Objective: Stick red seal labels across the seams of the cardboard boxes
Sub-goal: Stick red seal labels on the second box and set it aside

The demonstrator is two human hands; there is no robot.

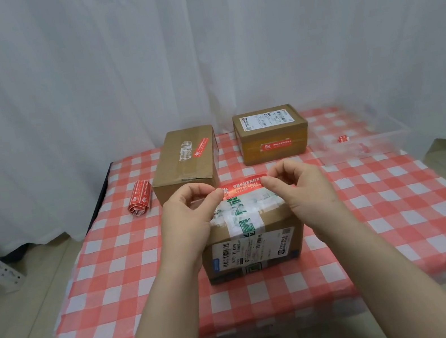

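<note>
A red seal label (244, 185) with white print is stretched flat just above the far top edge of the near cardboard box (254, 241), which carries green-printed tape and a white shipping label on its front. My left hand (191, 214) pinches the label's left end. My right hand (297, 185) pinches its right end. Two more boxes stand farther back: the left box (185, 162) has a red label on its top, and the right box (272, 133) has one across its front.
A roll of red labels (139, 200) lies at the table's left edge. A clear plastic tray (359, 138) with a red scrap (343, 138) sits at the back right. The checked tablecloth (130, 274) covers the table; a white curtain hangs behind.
</note>
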